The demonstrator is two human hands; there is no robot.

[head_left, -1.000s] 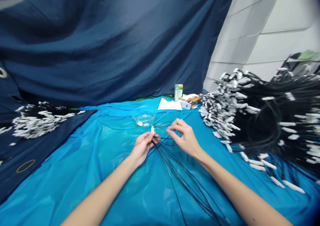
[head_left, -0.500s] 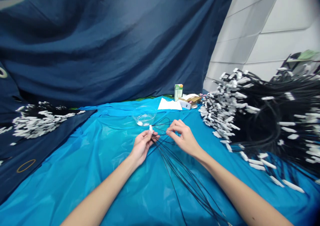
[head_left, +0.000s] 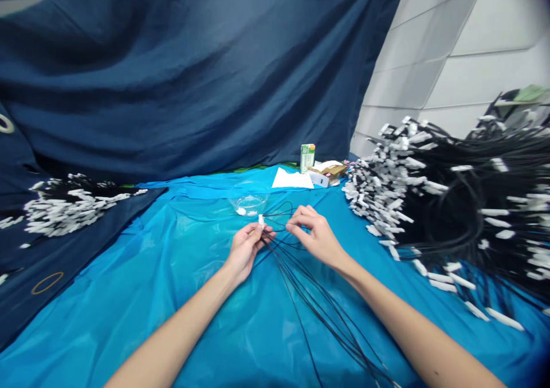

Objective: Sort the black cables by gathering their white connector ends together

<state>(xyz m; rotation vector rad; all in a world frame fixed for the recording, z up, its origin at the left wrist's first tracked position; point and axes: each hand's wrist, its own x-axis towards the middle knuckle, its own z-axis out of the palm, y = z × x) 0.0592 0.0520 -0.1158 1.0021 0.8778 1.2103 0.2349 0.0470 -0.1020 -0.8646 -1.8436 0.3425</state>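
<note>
Between the thumb and fingers of my left hand is a small white connector, held upright, with thin black cables running from it. Several cables trail down to the right over the blue sheet, and a few loop toward my right hand. The fingertips of my right hand are pinched together on a thin black cable beside the connector. Just behind my left hand stands a clear bowl with a few white pieces in its bottom.
Black cables with white connectors are heaped at the right, and a smaller bundle lies on dark cloth at the left. White paper, a green-and-white carton and an open brown packet stand at the back.
The connector in my left hand has shifted very slightly to the right. My right hand has hardly moved and stays pinched.
</note>
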